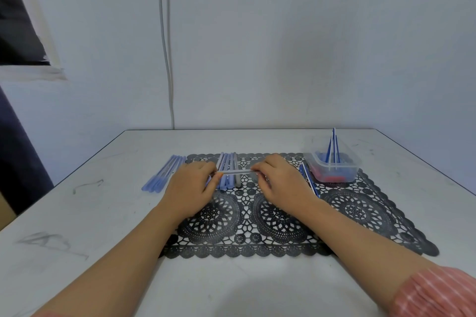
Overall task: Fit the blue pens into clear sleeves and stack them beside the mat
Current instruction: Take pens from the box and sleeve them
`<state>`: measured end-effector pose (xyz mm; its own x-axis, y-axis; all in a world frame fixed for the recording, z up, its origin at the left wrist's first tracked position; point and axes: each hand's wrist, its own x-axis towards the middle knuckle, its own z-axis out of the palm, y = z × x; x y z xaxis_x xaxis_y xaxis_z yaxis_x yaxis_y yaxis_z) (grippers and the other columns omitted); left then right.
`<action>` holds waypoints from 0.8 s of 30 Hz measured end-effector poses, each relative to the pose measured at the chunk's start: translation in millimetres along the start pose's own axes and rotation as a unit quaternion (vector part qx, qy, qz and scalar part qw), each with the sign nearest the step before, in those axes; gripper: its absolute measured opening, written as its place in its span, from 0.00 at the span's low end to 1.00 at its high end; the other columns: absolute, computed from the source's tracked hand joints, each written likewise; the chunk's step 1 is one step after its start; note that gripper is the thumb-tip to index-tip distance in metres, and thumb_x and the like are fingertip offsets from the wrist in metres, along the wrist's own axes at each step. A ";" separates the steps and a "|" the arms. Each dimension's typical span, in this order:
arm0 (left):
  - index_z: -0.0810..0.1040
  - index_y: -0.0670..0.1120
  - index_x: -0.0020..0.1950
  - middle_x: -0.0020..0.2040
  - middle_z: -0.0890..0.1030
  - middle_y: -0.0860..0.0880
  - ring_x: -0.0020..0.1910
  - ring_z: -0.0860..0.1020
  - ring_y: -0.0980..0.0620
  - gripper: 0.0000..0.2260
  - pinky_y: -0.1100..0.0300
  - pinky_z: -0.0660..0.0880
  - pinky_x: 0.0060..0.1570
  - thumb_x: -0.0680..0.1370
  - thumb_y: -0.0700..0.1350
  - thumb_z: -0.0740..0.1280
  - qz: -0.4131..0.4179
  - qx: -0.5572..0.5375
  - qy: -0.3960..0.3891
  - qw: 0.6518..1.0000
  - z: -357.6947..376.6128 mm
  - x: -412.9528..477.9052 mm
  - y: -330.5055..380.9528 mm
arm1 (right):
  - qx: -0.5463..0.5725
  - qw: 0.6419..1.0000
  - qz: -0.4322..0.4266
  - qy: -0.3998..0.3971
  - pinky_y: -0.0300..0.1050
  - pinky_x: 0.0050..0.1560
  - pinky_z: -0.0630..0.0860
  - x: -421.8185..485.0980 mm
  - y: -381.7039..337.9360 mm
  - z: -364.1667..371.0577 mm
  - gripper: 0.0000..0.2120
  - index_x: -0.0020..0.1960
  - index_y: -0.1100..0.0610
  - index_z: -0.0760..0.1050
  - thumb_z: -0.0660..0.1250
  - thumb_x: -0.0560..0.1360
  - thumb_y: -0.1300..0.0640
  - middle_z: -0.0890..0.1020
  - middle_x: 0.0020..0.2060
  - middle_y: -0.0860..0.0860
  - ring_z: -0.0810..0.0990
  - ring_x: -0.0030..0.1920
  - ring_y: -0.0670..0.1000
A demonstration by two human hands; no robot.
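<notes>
We hold 1 pen (235, 171) crosswise just above the mat (283, 216), its long axis running left to right between our hands. The left hand (190, 188) pinches the left end with curled fingers; the right hand (280, 181) pinches the right end the same way. The shaft looks pale and partly clear, so we judge the pen is going into its sleeve, but we cannot tell which hand has the sleeve and which the pen. If so, the push runs along that axis, the 2 hands closing toward each other.

Under the held pen a small row (226, 159) of pale and blue sticks lies on the mat, pointing away from us and square to the held one. Whether these are sleeves or pens we cannot say.

The stack (163, 175) lies on the table (103, 213) just beside the mat's left edge, slanted, with several pieces side by side. It is nearer the left hand, so we judge that hand would set the finished pen down there.

At the mat's far right corner stands a clear tub (334, 169). A few blue sticks (334, 144) lean upright in it, and something red (327, 177) lies at the bottom. More blue pens (307, 177) lie on the mat between the tub and the right hand.
</notes>
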<state>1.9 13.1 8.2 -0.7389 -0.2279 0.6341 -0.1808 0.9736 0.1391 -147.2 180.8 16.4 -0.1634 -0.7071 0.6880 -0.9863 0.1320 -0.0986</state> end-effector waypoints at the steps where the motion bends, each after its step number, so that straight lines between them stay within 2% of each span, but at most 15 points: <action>1: 0.76 0.47 0.43 0.36 0.75 0.53 0.35 0.71 0.54 0.19 0.59 0.65 0.39 0.77 0.57 0.50 -0.001 -0.001 0.004 1.000 0.3 0.0 -0.5 | -0.010 1.000 -0.004 -0.006 0.44 0.37 0.78 0.2 0.2 -0.1 0.07 0.50 0.61 0.79 0.67 0.74 0.61 0.79 0.40 0.53 0.77 0.42 0.51; 4: 0.76 0.47 0.44 0.38 0.75 0.53 0.37 0.70 0.54 0.18 0.59 0.64 0.40 0.77 0.55 0.52 0.003 0.004 0.016 1.000 1.2 0.7 -0.9 | -0.039 0.999 -0.020 -0.019 0.44 0.36 0.78 1.4 -1.4 -1.8 0.07 0.49 0.62 0.79 0.67 0.74 0.61 0.80 0.40 0.54 0.78 0.42 0.52; 8: 0.75 0.48 0.44 0.40 0.74 0.54 0.39 0.69 0.54 0.16 0.57 0.66 0.40 0.78 0.55 0.52 -0.003 0.018 0.029 0.999 4.1 0.9 -3.7 | -0.055 0.997 -0.032 -0.036 0.42 0.37 0.79 2.5 -3.4 -3.4 0.16 0.48 0.61 0.79 0.54 0.75 0.56 0.80 0.39 0.52 0.79 0.40 0.51; 10: 0.75 0.48 0.45 0.41 0.76 0.53 0.41 0.71 0.53 0.16 0.57 0.66 0.42 0.78 0.54 0.52 -0.013 0.029 0.039 0.999 5.4 1.3 -6.2 | -0.057 0.997 -0.033 -0.042 0.43 0.37 0.79 3.3 -3.3 -4.4 0.18 0.48 0.61 0.79 0.53 0.75 0.55 0.80 0.39 0.53 0.79 0.40 0.51; 15: 0.76 0.47 0.48 0.43 0.76 0.52 0.42 0.73 0.51 0.14 0.57 0.67 0.43 0.78 0.53 0.55 -0.021 0.028 0.072 0.997 4.9 3.9 -7.3 | -0.057 0.996 -0.054 -0.037 0.43 0.39 0.79 4.8 2.2 -9.8 0.18 0.49 0.62 0.78 0.53 0.74 0.56 0.79 0.39 0.54 0.78 0.41 0.53; 24: 0.78 0.45 0.50 0.43 0.78 0.50 0.43 0.74 0.51 0.13 0.58 0.66 0.43 0.78 0.51 0.59 0.016 -0.022 0.094 0.995 3.7 3.7 -8.2 | -0.038 0.993 -0.112 -0.006 0.40 0.39 0.72 3.1 2.0 -12.3 0.15 0.51 0.66 0.77 0.56 0.74 0.60 0.77 0.37 0.55 0.75 0.38 0.52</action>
<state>-1.7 4.3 6.6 -0.6094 -0.1944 0.7687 -0.1276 0.9809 0.1469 -149.4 187.4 27.1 0.0591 -0.7330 0.6777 -0.9936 0.0221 0.1106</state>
